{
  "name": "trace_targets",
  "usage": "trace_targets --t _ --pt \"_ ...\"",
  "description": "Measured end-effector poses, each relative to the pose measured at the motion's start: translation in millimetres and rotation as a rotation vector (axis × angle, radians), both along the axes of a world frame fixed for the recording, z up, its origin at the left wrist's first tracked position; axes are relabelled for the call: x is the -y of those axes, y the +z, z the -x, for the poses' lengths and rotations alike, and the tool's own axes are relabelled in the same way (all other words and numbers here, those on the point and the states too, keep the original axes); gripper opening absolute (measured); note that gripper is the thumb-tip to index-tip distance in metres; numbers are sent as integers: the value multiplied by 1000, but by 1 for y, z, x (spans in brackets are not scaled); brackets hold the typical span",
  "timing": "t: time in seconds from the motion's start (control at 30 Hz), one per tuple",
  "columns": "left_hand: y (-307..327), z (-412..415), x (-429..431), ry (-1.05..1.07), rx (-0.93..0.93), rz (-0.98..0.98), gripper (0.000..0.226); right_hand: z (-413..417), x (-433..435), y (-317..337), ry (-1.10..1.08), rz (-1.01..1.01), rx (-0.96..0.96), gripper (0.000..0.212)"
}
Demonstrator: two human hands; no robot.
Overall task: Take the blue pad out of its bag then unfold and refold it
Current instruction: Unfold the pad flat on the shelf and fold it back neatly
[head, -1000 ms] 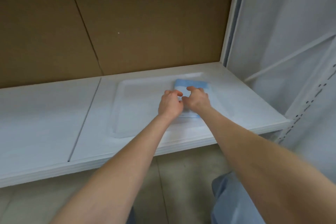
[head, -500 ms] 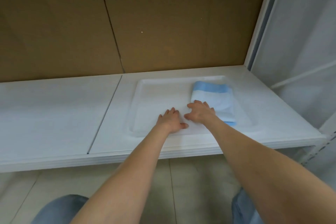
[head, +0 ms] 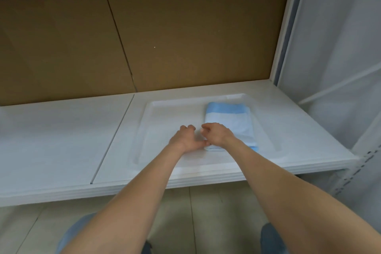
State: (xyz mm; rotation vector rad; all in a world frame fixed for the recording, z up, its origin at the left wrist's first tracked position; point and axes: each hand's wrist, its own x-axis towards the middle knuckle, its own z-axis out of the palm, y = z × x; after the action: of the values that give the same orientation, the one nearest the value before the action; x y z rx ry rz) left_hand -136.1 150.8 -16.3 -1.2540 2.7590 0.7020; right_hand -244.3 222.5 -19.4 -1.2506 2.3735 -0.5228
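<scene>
**Hands, spread flat half a second ago, now curl over the tray [head: 185, 99]**

At the tray's near middle, the left hand [head: 186, 138] and right hand [head: 218, 135] meet thumb to thumb, fingers curled in. Whether either has hold of the pad or any wrapping cannot be told. The blue pad [head: 231, 121], still folded, lies in the tray's right half, its long axis running away from the person. Its near-left corner sits under the right hand, the nearer one. The tray rests on a white shelf [head: 61, 140]. Behind the tray stands a brown cardboard back [head: 185, 37].
</scene>
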Motion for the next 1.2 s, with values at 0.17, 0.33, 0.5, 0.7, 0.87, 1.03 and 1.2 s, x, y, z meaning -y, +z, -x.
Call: trace_targets --t 0.17,0.33,0.5,0.7,0.87,1.03,1.2 --pt "2 30 2 -17 -165 -111 93 30 -8 7 -266 150 -167 42" --pt "-2 31 0 -138 -86 -103 83 50 -18 5 -491 13 -73 52" --pt "-5 23 0 -81 -112 -76 83 49 -5 -4 -324 86 10 61" --pt "-4 11 -3 -64 -88 -24 83 48 -3 0 -192 162 122 61" --pt "3 13 -6 -118 -39 -92 102 50 3 -2 -274 192 107 55" --pt "2 25 -10 -167 88 -55 111 59 -1 1 -430 211 162 52" --pt "1 39 -10 -153 45 -36 108 77 -10 11 -479 156 203 48"
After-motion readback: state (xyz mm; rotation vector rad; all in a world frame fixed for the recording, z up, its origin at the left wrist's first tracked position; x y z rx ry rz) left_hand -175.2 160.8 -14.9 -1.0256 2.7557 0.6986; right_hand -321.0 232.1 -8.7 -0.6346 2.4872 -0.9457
